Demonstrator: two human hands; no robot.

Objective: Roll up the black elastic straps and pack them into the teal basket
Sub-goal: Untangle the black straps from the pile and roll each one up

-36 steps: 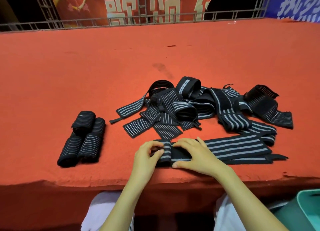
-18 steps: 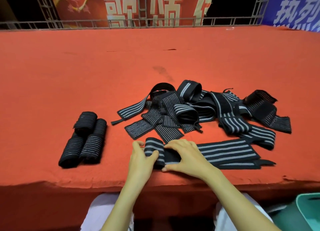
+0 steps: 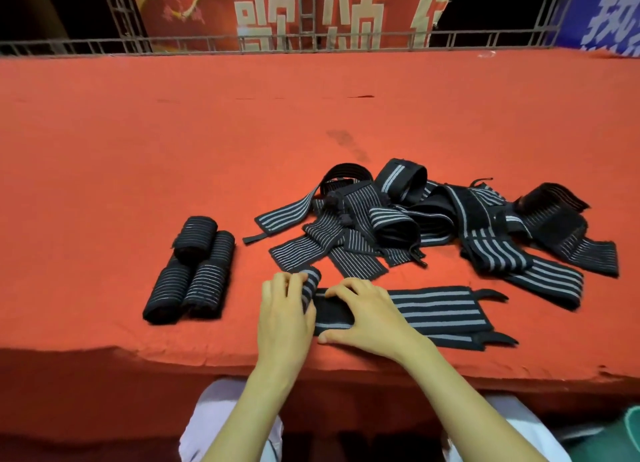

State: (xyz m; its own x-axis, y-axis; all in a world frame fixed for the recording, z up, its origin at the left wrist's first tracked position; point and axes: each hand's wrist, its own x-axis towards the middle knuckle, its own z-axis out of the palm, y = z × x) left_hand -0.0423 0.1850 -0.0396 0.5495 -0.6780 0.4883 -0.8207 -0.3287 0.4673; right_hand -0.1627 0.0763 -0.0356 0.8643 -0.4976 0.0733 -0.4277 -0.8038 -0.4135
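ROLLING IN PROGRESS: At the lower centre of the frame, a person's left hand (image 3: 285,309) cupped the coiled end of a striped strap (image 3: 440,309). Its fingers (image 3: 277,281) curled over the small coil, we judged so that the turn would not spring loose. The right hand (image 3: 367,318) lay flat on the strap just beside the coil, its fingers (image 3: 341,288) spread and nearly straight, pressing the band to the red counter (image 3: 173,132). It grasped nothing, and we took it to be holding the elastic taut and square for the next turn. The unrolled length ran off to the right, its tab ends lying free. A cluster of finished rolls (image 3: 194,274) sat bundled at the left of the frame, well apart from the hands, seemingly parked until packing. A tangled pile of loose straps (image 3: 415,226) waited above and right of centre. Only a sliver of the teal basket (image 3: 627,430) showed at the lower right corner, below the counter's edge, and we could not see its inside.
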